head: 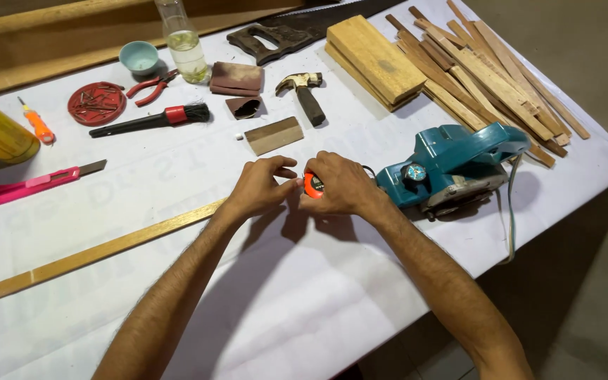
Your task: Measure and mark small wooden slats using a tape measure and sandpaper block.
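Right hand wraps orange tape measure at mid-table; left hand pinches at its tip over the long wooden strip. Risk: blade snaps back if pinch slips; electric planer sits just beside the right wrist

Bare forearms, sleeveless, ringless hands

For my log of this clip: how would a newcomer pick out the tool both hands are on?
Start at the teal electric planer on the white table cover. Just left of it, the right hand cups a small orange-and-black tape measure, the left hand pinching beside it. Nothing nearby is as small and round.
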